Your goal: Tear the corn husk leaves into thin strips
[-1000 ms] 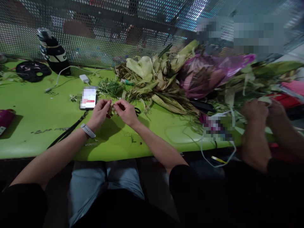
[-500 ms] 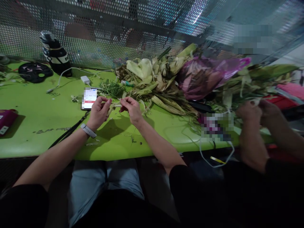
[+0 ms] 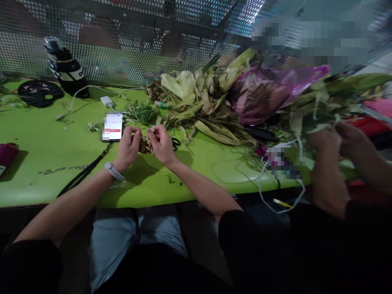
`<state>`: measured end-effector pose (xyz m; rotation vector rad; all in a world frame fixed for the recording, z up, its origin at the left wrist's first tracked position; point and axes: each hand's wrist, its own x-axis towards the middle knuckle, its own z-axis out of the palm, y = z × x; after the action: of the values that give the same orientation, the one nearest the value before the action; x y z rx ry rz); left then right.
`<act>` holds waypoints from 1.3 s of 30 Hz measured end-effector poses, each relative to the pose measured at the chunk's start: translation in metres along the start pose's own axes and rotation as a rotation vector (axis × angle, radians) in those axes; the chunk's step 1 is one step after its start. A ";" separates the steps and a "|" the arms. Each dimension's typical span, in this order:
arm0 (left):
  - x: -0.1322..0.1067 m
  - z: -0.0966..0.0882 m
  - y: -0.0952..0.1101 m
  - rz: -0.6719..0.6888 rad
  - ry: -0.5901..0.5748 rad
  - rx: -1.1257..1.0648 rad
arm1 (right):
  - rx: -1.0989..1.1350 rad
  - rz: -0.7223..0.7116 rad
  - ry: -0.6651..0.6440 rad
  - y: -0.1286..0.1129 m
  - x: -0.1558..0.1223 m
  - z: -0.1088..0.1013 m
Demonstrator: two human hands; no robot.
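Over the green table, my left hand and my right hand face each other, fingertips pinched close together. Between them is a small pale strip of corn husk, partly hidden by the fingers. Both hands are closed on it. Black loops that look like scissor handles show beside my right hand. A phone with a lit screen lies just left of my left hand, its black strap trailing toward the front edge. Behind my hands are a clump of thin green strands and a heap of corn husks.
A pink plastic bag rests against the husks. At the right, another person's hands work with pale husk. A dark bottle, black mask, white charger and maroon box occupy the left. A perforated metal screen stands behind.
My right hand has shifted slightly left, closer to my left hand, and the black loops beside it now show. The whole view has turned slightly.
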<state>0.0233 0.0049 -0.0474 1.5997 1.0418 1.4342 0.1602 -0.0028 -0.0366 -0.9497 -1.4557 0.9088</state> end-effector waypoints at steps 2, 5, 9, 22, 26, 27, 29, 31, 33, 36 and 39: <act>0.000 0.002 0.003 -0.056 0.014 -0.027 | -0.038 -0.022 -0.002 -0.002 -0.001 0.001; -0.001 0.001 0.014 -0.081 0.058 -0.007 | 0.010 0.010 0.002 -0.007 -0.001 0.002; -0.003 -0.001 0.029 -0.045 0.096 -0.010 | 0.130 0.117 0.047 -0.010 0.001 0.001; -0.001 -0.008 0.027 -0.327 -0.291 -0.379 | 0.122 0.133 0.031 -0.013 -0.002 -0.005; -0.002 -0.008 0.026 -0.322 -0.308 -0.332 | 0.065 0.118 0.051 -0.007 -0.001 -0.003; -0.001 -0.008 0.026 -0.304 -0.298 -0.316 | 0.039 0.102 0.057 -0.005 0.000 -0.003; 0.000 -0.009 0.026 -0.282 -0.304 -0.292 | -0.017 0.032 0.081 0.000 0.003 -0.004; 0.001 -0.010 0.027 -0.276 -0.322 -0.271 | -0.042 -0.044 0.118 0.005 0.007 -0.006; 0.003 -0.011 0.027 -0.272 -0.344 -0.257 | -0.004 -0.046 0.131 0.009 0.012 -0.008; 0.005 -0.013 0.028 -0.275 -0.394 -0.245 | 0.100 0.059 0.113 0.012 0.017 -0.009; 0.007 -0.014 0.029 -0.265 -0.460 -0.223 | 0.133 0.110 0.138 0.012 0.018 -0.008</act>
<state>0.0124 -0.0005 -0.0166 1.4696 0.7595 0.9107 0.1682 0.0187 -0.0405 -0.9809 -1.2207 0.9878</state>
